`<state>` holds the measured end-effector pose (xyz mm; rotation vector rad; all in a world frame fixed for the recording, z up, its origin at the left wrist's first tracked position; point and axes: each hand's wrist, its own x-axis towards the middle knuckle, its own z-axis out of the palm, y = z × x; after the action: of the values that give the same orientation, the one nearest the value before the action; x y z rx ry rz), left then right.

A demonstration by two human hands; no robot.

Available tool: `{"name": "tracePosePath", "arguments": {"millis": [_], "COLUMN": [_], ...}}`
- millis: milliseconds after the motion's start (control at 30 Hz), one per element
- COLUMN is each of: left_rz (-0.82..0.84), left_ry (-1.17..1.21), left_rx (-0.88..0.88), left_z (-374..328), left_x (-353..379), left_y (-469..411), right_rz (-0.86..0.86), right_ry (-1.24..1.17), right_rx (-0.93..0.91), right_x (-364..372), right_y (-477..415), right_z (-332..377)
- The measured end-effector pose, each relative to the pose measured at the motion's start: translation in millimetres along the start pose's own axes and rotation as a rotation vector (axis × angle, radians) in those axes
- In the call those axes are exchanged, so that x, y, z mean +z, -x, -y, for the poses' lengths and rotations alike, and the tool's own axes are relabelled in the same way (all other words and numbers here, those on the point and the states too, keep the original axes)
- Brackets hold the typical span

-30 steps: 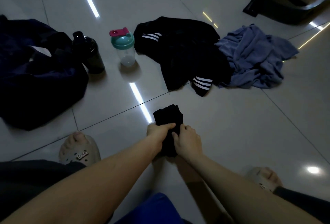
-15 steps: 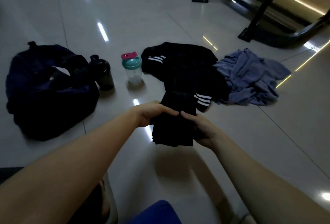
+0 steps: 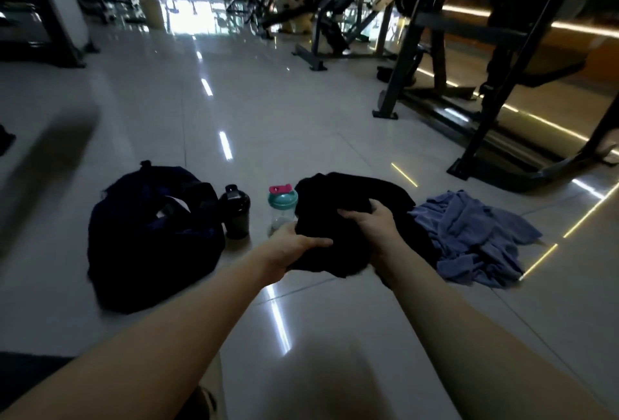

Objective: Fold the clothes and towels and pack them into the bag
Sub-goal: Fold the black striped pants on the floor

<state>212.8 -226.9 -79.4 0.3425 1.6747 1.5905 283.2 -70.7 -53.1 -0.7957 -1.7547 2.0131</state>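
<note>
One bag (image 3: 150, 235) and two bottles, a black bottle (image 3: 236, 212) and a teal-lidded bottle (image 3: 282, 207), stand left of the left hand (image 3: 294, 245). One blue towel (image 3: 475, 235) lies right of the right hand (image 3: 375, 218). Both hands grip one black garment (image 3: 331, 254); one black heap (image 3: 355, 187) lies beyond them.

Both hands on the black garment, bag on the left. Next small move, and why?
Probably carry the black garment leftward over the bag. The left hand and right hand both grip it as a compact bundle lifted off the floor, and the bag lies nearby on the left with its top seemingly open.
</note>
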Motion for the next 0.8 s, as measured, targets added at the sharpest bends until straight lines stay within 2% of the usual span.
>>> {"name": "tracePosePath", "arguments": {"millis": [100, 200, 400, 533, 700, 767, 800], "left_rz": [0.018, -0.037, -0.322, -0.508, -0.398, -0.395, -0.452], "left_ry": [-0.022, -0.016, -0.044, -0.089, -0.091, -0.246, -0.378], "left_rx": [0.025, 0.066, 0.137, 0.105, 0.044, 0.033, 0.017], "left_z": [-24.7, -43.1, -64.3, -65.1, -38.2, -26.9, -18.4], "left_x": [-13.9, -26.2, -55.1, -95.0, -136.0, -161.5, -180.8], "left_y": [15.2, 25.1, 19.9, 6.3, -17.5, -22.1, -26.0], "right_rz": [0.025, 0.064, 0.094, 0.269, 0.239, 0.218, 0.214], "right_ry": [0.108, 0.169, 0.277, 0.386, 0.43, 0.425, 0.428], "right_rx": [-0.056, -0.095, -0.16, -0.141, -0.124, -0.102, -0.092], "right_x": [14.3, 32.6, 78.3, 118.7, 145.7, 152.0, 155.6], "right_y": [-0.6, 1.5, -19.4, -40.1, -73.7, -94.4, -101.4], "right_z": [26.2, 47.5, 72.6, 71.3, 30.2, 5.2, -5.5]}}
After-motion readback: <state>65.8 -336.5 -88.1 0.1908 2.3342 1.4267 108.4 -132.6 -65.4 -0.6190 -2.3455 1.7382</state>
